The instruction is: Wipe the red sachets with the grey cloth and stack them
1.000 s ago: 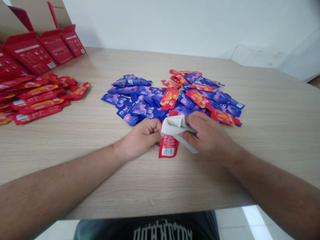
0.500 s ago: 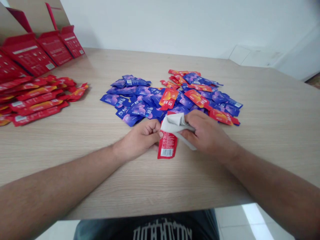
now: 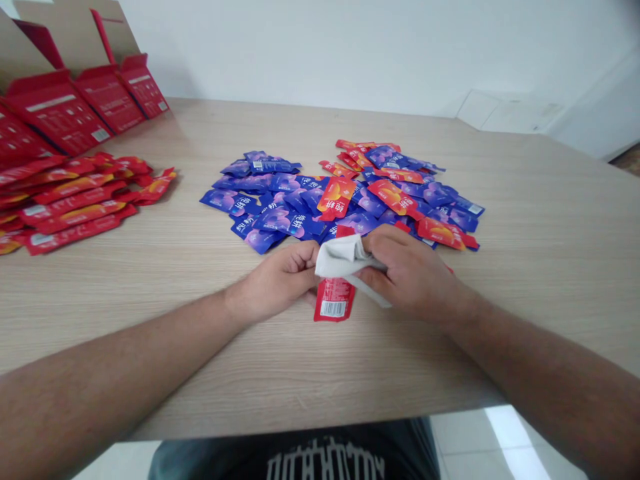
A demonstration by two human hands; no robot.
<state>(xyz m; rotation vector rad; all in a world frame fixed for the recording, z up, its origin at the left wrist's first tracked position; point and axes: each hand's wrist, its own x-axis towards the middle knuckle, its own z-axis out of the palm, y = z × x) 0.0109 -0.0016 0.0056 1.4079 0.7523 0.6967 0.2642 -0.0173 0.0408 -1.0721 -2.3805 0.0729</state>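
Note:
Between finger and thumb, my left hand (image 3: 280,280) grips a small red sachet (image 3: 334,303) by its left edge; its printed back with a barcode faces up. My right hand (image 3: 413,273) clutches a folded white cloth (image 3: 340,257), which lies across the upper part of the sachet and hides it along with my left fingertips. Just beyond both hands spreads a loose pile of blue-purple sachets (image 3: 285,217) mixed with red-orange sachets (image 3: 337,198).
On the left lies a stack of red-orange sachets (image 3: 80,217). Behind it stand open red cardboard boxes (image 3: 60,110) with raised flaps. The wooden table (image 3: 280,380) ends at a white wall (image 3: 320,53) at the back; its front edge is close to my lap.
The white cloth in my right hand has moved slightly down and left over the red sachet, covering more of it. My left hand holds almost the same place.

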